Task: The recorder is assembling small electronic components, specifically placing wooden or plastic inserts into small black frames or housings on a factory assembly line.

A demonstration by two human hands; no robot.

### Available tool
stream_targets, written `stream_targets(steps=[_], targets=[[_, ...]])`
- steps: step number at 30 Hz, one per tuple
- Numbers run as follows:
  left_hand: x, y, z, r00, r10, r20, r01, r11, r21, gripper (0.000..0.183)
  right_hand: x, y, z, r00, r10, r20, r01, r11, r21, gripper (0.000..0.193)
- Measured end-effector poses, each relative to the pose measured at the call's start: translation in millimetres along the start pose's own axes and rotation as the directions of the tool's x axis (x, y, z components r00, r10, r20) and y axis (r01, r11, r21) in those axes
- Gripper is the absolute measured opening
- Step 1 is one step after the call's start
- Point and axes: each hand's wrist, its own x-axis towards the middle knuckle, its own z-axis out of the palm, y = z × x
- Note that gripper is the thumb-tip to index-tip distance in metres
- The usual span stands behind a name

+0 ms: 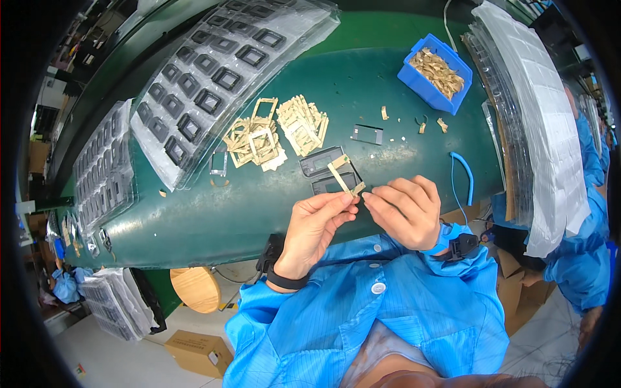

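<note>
Paper strip was pinched by left hand over green table; right hand was held half-curled beside it, hold unclear; stool, cardboard box were seen below.

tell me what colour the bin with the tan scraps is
Bright blue; the bin shows in the head view, the only one.

Desk, green: beige strip pinched in left hand, right hand nearby; beige frames, two piles; blue bin of tan scraps; black frames in rows.
</note>
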Motion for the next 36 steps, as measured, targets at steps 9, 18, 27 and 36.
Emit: stream_targets(steps=[9,18,27,36], targets=[[-1,-14,17,0.995,0.079,-0.063,-0.078,0.997,0.018,0.015,-1,-2,8,0.999,-0.016,-0.042,0.014,0.999,-0.051,0.028],[0,-22,14,0.954,0.291,-0.077,-0.265,0.933,0.245,0.011,-1,-5,19,0.992,0.106,-0.061,-0.105,0.994,0.021,0.021],[-1,-18,10,0.958,0.284,-0.043,-0.257,0.914,0.314,0.010,7,4,10,0.969,0.215,0.120,-0.241,0.927,0.289,0.019],[-1,-20,10,0.960,0.273,-0.065,-0.237,0.914,0.330,0.008,0,9,10,0.998,0.027,0.065,-0.039,0.981,0.190,0.024]])
